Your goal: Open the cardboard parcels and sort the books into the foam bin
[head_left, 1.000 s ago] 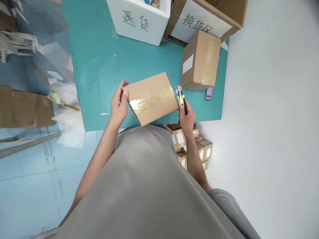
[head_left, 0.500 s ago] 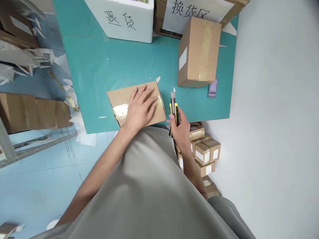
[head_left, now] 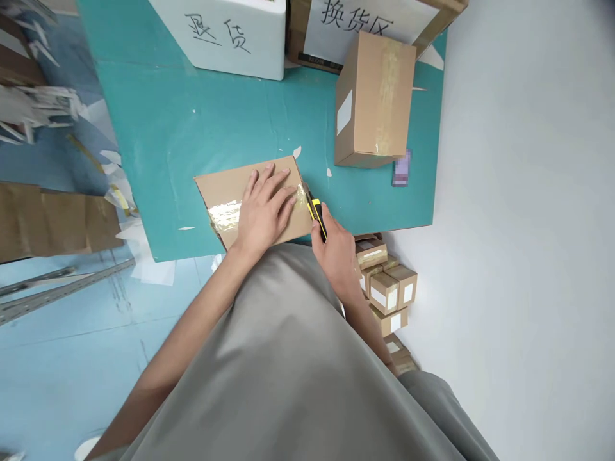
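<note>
A small cardboard box (head_left: 221,182) with a strip of shiny tape lies at the near edge of the green table (head_left: 230,115). Flat on its top rests my left hand (head_left: 262,208), fingers spread. My right hand (head_left: 334,250) grips a yellow and black box cutter (head_left: 316,212). The cutter's blade end meets the right side of the box, close to where the tape runs over the edge. I cannot tell how deep the blade sits.
A taped carton (head_left: 379,102) stands at the right, beside a blurred purple item (head_left: 401,168). Behind are a white foam bin (head_left: 235,45) and a cardboard box with a paper sign (head_left: 331,32). Several small boxes (head_left: 384,291) are stacked below the table's right side.
My right hand has brought the box cutter left and turned it, from beside the box to its right edge. My left hand stays on the box. The whole view has shifted slightly.
</note>
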A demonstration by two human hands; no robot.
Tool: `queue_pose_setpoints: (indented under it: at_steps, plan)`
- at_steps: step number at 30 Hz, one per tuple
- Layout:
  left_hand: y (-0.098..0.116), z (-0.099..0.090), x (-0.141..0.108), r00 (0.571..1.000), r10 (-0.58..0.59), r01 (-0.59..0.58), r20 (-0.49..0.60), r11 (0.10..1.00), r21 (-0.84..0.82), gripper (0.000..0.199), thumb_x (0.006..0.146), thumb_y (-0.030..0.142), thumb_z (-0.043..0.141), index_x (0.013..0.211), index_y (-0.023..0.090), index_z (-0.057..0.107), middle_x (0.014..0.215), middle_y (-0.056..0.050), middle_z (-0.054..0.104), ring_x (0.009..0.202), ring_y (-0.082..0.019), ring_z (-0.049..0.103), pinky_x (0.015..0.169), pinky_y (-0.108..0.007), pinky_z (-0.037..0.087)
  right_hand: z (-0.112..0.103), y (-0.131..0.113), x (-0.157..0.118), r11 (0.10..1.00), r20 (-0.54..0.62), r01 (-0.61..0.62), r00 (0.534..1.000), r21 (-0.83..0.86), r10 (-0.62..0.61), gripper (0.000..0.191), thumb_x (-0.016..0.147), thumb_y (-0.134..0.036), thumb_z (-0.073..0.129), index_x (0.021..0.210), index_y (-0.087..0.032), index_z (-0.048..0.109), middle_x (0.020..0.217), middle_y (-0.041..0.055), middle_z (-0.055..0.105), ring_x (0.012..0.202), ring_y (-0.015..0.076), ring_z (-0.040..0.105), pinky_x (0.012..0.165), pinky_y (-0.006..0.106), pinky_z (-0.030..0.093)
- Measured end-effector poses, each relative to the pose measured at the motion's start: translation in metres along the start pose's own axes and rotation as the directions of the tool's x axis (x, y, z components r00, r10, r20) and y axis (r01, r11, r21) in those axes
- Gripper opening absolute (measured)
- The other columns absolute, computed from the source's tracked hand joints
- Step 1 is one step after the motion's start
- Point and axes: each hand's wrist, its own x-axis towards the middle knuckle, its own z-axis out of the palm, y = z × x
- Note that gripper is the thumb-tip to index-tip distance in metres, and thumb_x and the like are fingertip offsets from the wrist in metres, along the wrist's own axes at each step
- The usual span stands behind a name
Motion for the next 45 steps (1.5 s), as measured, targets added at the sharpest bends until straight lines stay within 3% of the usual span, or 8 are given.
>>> queue_pose_setpoints:
  at_steps: [7,13,20,28,31,35,40,45]
  plan:
    - [-0.001,0.003,-0.001,1.000,-0.002,0.002,-0.006,1.000,-0.012,0.040,0.107,0.052,0.051,0.141,0.037,0.066,0.162,-0.003,0.058,0.165,-0.032,0.032,0.138,-0.065,0.016,-0.010,-0.029,0.008,0.983,0.086,-0.024,0.995,-0.185,0.040,0.058,0.113,-0.027,0.031,0.168,-0.009,0.038,0.113,0.0239,0.077,0.090,0.0314,0.079,0.084,0.044,0.061]
    - [-0.001,0.004,-0.003,1.000,0.011,-0.011,-0.001,1.000,0.022,0.036,0.108,0.049,0.051,0.140,0.039,0.066,0.163,-0.002,0.057,0.164,-0.031,0.033,0.137,-0.065,0.018,-0.014,-0.028,-0.014,0.956,0.144,-0.045,0.986,-0.289,0.089,0.057,0.110,-0.023,0.034,0.165,-0.008,0.041,0.104,0.0221,0.079,0.076,0.0282,0.077,0.074,0.040,0.061]
    - [-0.002,0.001,0.002,1.000,0.018,-0.019,0.015,0.999,0.048,0.036,0.108,0.048,0.050,0.140,0.038,0.065,0.165,-0.003,0.054,0.165,-0.032,0.032,0.137,-0.066,0.017,-0.024,-0.033,-0.001,0.954,0.160,-0.023,0.984,-0.300,0.074,0.050,0.109,-0.016,0.033,0.155,-0.007,0.051,0.100,0.0220,0.079,0.084,0.0310,0.079,0.076,0.039,0.060]
    - [0.001,0.005,-0.004,0.998,0.035,-0.040,0.045,0.991,0.126,0.033,0.111,0.045,0.047,0.132,0.030,0.067,0.165,-0.007,0.054,0.164,-0.031,0.034,0.136,-0.064,0.020,-0.032,-0.032,-0.009,0.924,0.273,-0.029,0.951,-0.382,0.142,0.055,0.110,-0.015,0.036,0.165,-0.006,0.039,0.108,0.0211,0.079,0.087,0.0276,0.079,0.081,0.037,0.061]
    - [-0.001,0.006,0.000,0.999,0.042,-0.043,0.009,0.985,0.169,0.033,0.112,0.045,0.046,0.132,0.029,0.066,0.165,-0.007,0.055,0.164,-0.030,0.034,0.137,-0.061,0.021,-0.031,-0.036,-0.001,0.922,0.271,-0.037,0.951,-0.386,0.151,0.056,0.110,-0.014,0.036,0.166,-0.006,0.036,0.113,0.0219,0.077,0.094,0.0265,0.079,0.085,0.035,0.060]
    - [-0.003,0.009,-0.001,0.998,0.051,-0.045,-0.026,0.983,0.175,0.032,0.111,0.045,0.049,0.133,0.029,0.066,0.165,-0.007,0.054,0.164,-0.030,0.035,0.136,-0.060,0.022,-0.030,-0.029,-0.007,0.923,0.295,-0.043,0.941,-0.383,0.167,0.059,0.113,-0.020,0.038,0.170,-0.011,0.028,0.115,0.0202,0.077,0.091,0.0243,0.079,0.085,0.033,0.060]
    - [-0.002,0.012,-0.004,0.997,0.079,-0.076,-0.012,0.981,0.176,0.032,0.111,0.043,0.051,0.135,0.030,0.066,0.166,-0.007,0.054,0.164,-0.030,0.035,0.136,-0.061,0.023,-0.030,-0.016,-0.020,0.926,0.318,-0.045,0.932,-0.374,0.174,0.058,0.114,-0.024,0.037,0.170,-0.012,0.028,0.111,0.0181,0.078,0.089,0.0240,0.078,0.084,0.033,0.060]
    - [-0.004,0.013,0.000,0.996,0.084,-0.081,-0.012,0.982,0.171,0.032,0.110,0.042,0.052,0.136,0.031,0.066,0.163,-0.006,0.057,0.164,-0.031,0.034,0.136,-0.063,0.021,-0.027,-0.016,-0.009,0.941,0.268,-0.048,0.953,-0.334,0.144,0.056,0.113,-0.021,0.035,0.168,-0.012,0.034,0.112,0.0183,0.078,0.089,0.0244,0.079,0.084,0.033,0.060]
